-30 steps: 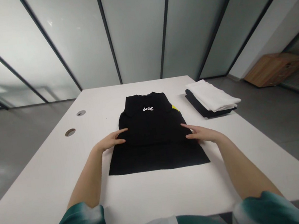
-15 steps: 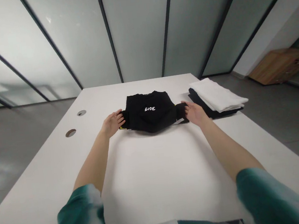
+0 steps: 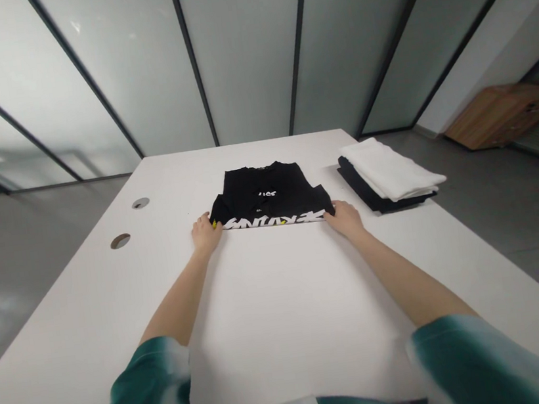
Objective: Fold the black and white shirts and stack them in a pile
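A black T-shirt (image 3: 268, 192) with white lettering lies folded in half on the far middle of the white table (image 3: 284, 313). A band of white print with a bit of yellow shows along its near fold edge. My left hand (image 3: 205, 233) grips the near left corner of the fold, fingers curled on the cloth. On the other side, my right hand (image 3: 344, 217) holds the near right corner the same way. Both arms reach out from green and white sleeves.
A stack of folded clothes (image 3: 387, 173), white on top of black, sits at the table's far right. Two round cable holes (image 3: 120, 241) are in the table at the left. Glass wall panels stand behind. A wooden box (image 3: 501, 113) lies on the floor at right.
The shirt lay flat and long a second ago. Both hands lifted its lower half and carried it away from me over the upper half, and now rest at the fold's near corners.
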A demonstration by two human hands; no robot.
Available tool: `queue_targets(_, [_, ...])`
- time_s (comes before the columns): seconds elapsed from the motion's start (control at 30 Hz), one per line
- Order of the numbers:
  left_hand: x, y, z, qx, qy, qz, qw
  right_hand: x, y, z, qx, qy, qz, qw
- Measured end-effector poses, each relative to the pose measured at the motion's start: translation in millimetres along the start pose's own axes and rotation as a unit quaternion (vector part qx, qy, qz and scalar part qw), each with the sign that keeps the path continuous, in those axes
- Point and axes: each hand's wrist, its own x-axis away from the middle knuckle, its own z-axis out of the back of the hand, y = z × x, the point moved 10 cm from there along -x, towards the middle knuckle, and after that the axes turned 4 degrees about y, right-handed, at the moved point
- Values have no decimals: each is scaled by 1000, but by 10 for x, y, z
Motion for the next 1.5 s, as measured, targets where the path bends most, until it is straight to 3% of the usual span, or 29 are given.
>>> queue_targets(0.2, [-38, -80, -51, 41, -86, -48, 994, -30, 52, -71, -10, -84, 25, 996])
queue_targets(0.4, [244, -127, -95, 35, -266, -129, 955, 248, 158, -108, -40, -257, 71, 963])
queue_targets(0.47, [240, -82, -1, -14, -238, -153, 959, 254, 164, -19, -10, -243, 86, 966])
queue_targets(0.6, [132, 245, 216, -96, -85, -228, 965, 106, -112, 275, 22, -64, 193, 979])
queue_targets(0.67, [125, 416, 148, -107, -75, -268, 955, 98, -285, 227, 9, -48, 252, 966])
queue_targets(0.77, [108, 566, -4, -83, -93, -302, 945, 78, -437, 78, -31, -74, 294, 953])
queue_targets(0.87, [15, 586, -97, -7, -124, -278, 952, -47, -448, 40, -99, -84, 260, 957])
queue_targets(1.03, [-358, 403, -116, 195, -143, -82, 967, -443, -268, 67, -245, -56, 69, 965])
queue_targets(1.13, [-508, 281, -160, 131, -121, 20, 984, -597, -221, 4, -233, -37, -22, 971])
queue_targets(1.2, [-534, 256, -196, 37, -109, 45, 992, -625, -248, -102, -173, -57, -48, 982])
queue_targets(1.3, [-501, 343, -232, -48, -78, 1, 996, -572, -384, -229, -74, -80, -6, 994])
queue_targets(1.4, [-421, 413, -217, -78, -33, -53, 995, -446, -536, -205, 0, -33, 77, 996])
queue_targets(1.5, [-335, 411, -209, -73, -23, -68, 995, -308, -598, -170, 31, 0, 122, 992])
